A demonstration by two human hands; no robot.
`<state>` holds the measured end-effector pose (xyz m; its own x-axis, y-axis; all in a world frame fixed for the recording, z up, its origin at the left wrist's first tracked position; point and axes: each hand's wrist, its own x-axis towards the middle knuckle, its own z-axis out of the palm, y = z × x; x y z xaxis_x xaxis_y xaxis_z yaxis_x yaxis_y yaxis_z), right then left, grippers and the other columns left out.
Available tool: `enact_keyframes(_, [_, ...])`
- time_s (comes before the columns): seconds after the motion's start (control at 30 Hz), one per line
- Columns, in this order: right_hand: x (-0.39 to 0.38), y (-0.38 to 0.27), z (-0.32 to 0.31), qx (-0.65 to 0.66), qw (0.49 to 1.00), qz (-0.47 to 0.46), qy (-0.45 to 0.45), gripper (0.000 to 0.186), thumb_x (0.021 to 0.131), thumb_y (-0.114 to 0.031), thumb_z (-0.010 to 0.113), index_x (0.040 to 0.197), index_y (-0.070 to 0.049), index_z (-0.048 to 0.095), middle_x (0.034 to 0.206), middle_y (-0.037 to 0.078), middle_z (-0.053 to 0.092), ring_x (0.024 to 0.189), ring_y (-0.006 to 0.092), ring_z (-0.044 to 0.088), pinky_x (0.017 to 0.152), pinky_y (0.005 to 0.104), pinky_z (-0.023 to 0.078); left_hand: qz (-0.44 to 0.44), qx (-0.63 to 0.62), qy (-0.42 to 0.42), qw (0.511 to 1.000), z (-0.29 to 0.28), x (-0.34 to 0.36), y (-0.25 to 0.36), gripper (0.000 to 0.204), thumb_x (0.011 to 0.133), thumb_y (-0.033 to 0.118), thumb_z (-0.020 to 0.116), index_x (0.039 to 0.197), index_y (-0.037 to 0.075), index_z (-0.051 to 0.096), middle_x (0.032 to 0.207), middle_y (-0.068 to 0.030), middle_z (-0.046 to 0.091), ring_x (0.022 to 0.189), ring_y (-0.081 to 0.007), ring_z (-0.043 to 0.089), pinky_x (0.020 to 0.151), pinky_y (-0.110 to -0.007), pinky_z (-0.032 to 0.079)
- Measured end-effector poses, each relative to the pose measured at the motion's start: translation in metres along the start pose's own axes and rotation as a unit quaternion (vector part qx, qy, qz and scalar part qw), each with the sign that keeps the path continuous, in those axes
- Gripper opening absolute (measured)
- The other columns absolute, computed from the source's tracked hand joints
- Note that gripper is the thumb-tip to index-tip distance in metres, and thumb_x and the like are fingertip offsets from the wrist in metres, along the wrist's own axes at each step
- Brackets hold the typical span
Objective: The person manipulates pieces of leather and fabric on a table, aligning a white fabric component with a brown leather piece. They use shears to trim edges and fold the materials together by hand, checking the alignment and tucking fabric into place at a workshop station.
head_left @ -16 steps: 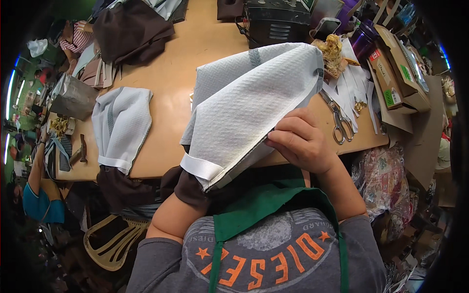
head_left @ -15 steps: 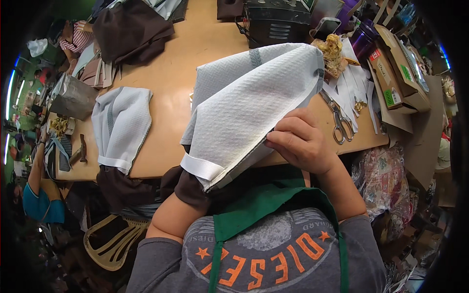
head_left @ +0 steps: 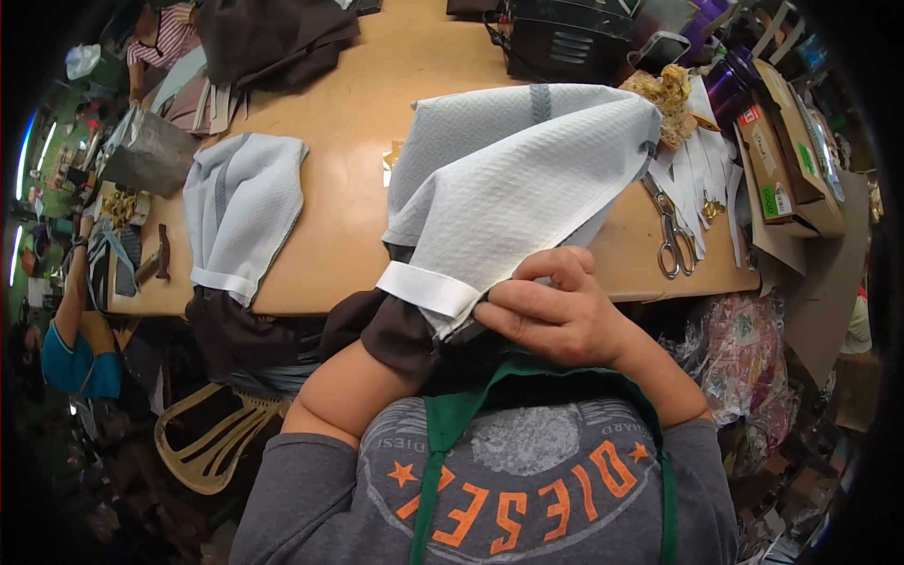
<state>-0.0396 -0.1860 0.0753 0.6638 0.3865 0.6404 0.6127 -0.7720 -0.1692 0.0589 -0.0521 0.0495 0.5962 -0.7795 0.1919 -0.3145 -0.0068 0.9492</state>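
A pouch-like piece of white textured fabric [head_left: 527, 174] with a grey stripe is raised in front of me above the table edge. My left forearm [head_left: 344, 395] runs up into the dark brown cloth [head_left: 400, 334] at its lower end; the cloth hides that hand and its fingers. A flat white band [head_left: 428, 288] crosses the fabric near the brown part. With fingers closed, my right hand [head_left: 556, 311] pinches the seam edge close to the band's right end. To the left, a similar white fabric piece [head_left: 245, 207] lies with its brown end hanging over the table edge.
Silver scissors [head_left: 673, 240] lie beside white strips [head_left: 702, 179] at right, near a cardboard box [head_left: 782, 160]. A black machine-like box [head_left: 565, 47] stands at the back. A hammer [head_left: 162, 252] lies far left, by another person's arm [head_left: 71, 292].
My right hand has slid down the seam edge toward the white band. The raised fabric has shifted slightly to the right in the view, which has also shifted.
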Motion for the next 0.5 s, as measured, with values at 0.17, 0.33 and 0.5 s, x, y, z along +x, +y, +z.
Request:
enact_keyframes(0.17, [0.002, -0.001, 0.004, -0.002, 1.0, 0.014, 0.0, 0.022, 0.068, -0.018, 0.061, 0.089, -0.018, 0.065, 0.091, -0.008, 0.055, 0.084, 0.0138, 0.049, 0.076, 0.0286, 0.034, -0.002, -0.012, 0.001, 1.0, 0.003, 0.004, -0.001, 0.056, 0.078, 0.017, 0.065, 0.127, 0.002, 0.043, 0.123, -0.0123, 0.05, 0.112, -0.022, 0.05, 0.093, -0.032, 0.042])
enact_keyframes(0.33, [0.001, 0.006, 0.005, 0.004, 0.998, 0.063, -0.009, 0.024, 0.066, -0.017, 0.062, 0.09, -0.02, 0.065, 0.089, -0.006, 0.054, 0.082, 0.0154, 0.048, 0.074, 0.0306, 0.033, -0.013, -0.022, -0.009, 1.0, 0.002, 0.006, -0.002, 0.056, 0.077, 0.018, 0.065, 0.126, 0.002, 0.045, 0.123, -0.0123, 0.05, 0.112, -0.0218, 0.05, 0.093, -0.033, 0.041])
enact_keyframes(0.5, [0.007, 0.017, 0.013, -0.042, 0.998, 0.046, 0.016, 0.024, 0.063, -0.013, 0.064, 0.087, -0.02, 0.066, 0.083, -0.004, 0.051, 0.077, 0.0159, 0.046, 0.071, 0.0311, 0.032, -0.061, 0.022, -0.104, 0.992, -0.024, -0.004, 0.002, 0.056, 0.075, 0.02, 0.065, 0.125, 0.001, 0.046, 0.123, -0.0122, 0.05, 0.112, -0.0216, 0.049, 0.094, -0.033, 0.04])
